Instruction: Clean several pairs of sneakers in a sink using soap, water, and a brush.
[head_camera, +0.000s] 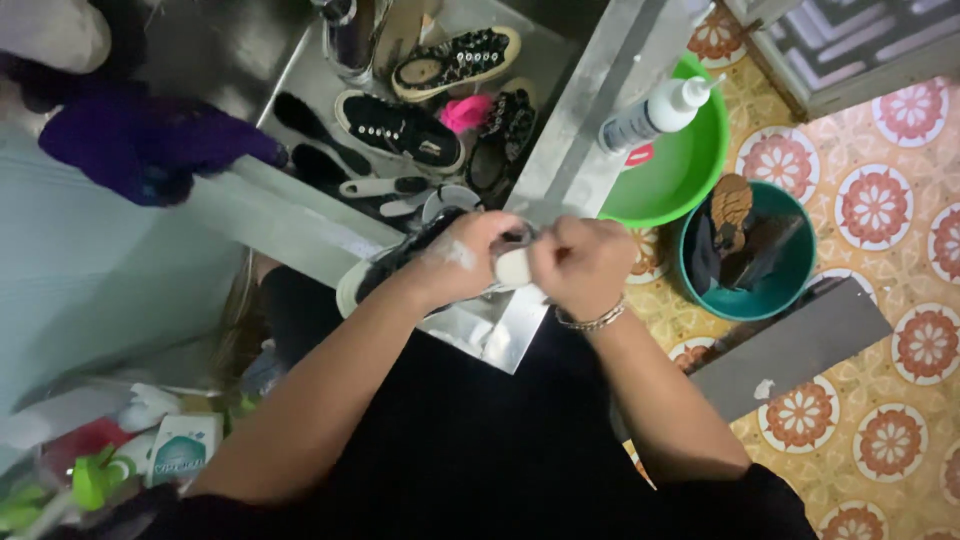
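Centre of frame: left hand (462, 262) grips black sneaker with white sole (385, 275), holding it over edge of steel bench (575, 160). Right hand (580, 262) clenched around small white object (513, 268), pressed against sneaker; what object is, cannot tell. Metal bracelet (592, 320) on right wrist. Upper centre: more black sneakers (400, 128) in steel sink. White squeeze bottle (655, 112) lies on bench edge. Right of it: green basin (690, 165), teal bucket (775, 290) on patterned floor tiles (880, 200).
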